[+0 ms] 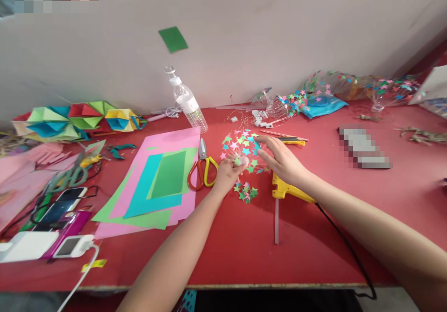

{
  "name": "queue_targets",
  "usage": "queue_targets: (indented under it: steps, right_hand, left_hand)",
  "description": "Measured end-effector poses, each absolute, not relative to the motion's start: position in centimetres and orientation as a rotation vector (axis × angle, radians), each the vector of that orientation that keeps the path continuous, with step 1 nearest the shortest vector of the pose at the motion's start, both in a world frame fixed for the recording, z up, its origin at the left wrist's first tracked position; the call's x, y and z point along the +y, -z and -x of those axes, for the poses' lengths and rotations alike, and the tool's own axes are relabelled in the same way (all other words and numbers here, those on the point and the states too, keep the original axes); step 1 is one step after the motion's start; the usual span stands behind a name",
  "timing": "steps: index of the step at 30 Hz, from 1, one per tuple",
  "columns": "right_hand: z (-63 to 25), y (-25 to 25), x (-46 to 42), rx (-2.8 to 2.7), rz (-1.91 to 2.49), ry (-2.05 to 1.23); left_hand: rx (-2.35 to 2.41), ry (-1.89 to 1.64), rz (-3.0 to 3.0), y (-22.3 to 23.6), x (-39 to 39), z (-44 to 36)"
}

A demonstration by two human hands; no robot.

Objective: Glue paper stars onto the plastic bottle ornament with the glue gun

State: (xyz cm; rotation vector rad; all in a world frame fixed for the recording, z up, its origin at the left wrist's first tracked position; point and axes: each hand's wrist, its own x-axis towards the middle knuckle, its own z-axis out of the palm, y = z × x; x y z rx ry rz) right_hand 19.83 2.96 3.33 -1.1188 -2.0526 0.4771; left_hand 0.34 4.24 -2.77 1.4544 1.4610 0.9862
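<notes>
My left hand (228, 176) is closed on the round clear middle of a see-through plastic piece with paper stars (246, 151). Pink, green and blue stars spread around that middle. My right hand (281, 158) is at the right edge of the stars, fingers stretched and apart; whether a fingertip touches a star I cannot tell. Loose paper stars (246, 192) lie in a small pile just below. Under my right forearm rests a yellow glue gun (291, 192), a glue stick jutting from its back. Scissors (203, 167) with red and yellow handles lie left of my left hand.
Coloured paper sheets (171, 174) lie to the left, beyond them phones (61, 205) and a power bank (30, 246). A plastic bottle (188, 105) leans by the board. Folded paper shapes (84, 118), more starred plastic (380, 91) and a blue packet (323, 106) line the back.
</notes>
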Motion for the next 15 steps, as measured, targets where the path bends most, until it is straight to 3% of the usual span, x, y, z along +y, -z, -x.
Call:
queue_targets:
  steps: [4, 10, 15]
  right_hand:
    - [-20.3, -4.5, 2.6, -2.025, 1.105, -0.396]
    - [-21.1, -6.4, 1.3, -1.956, 0.820, 0.041]
    - [-20.5, -6.7, 0.2, -2.080, 0.695, 0.225]
  left_hand:
    - [1.504, -1.044, -1.483, 1.8, 3.6, -0.1]
    - [1.482, -1.179, -1.381, 1.2, 2.6, -0.7]
    - [1.424, -1.209, -1.285, 1.5, 2.7, -0.9]
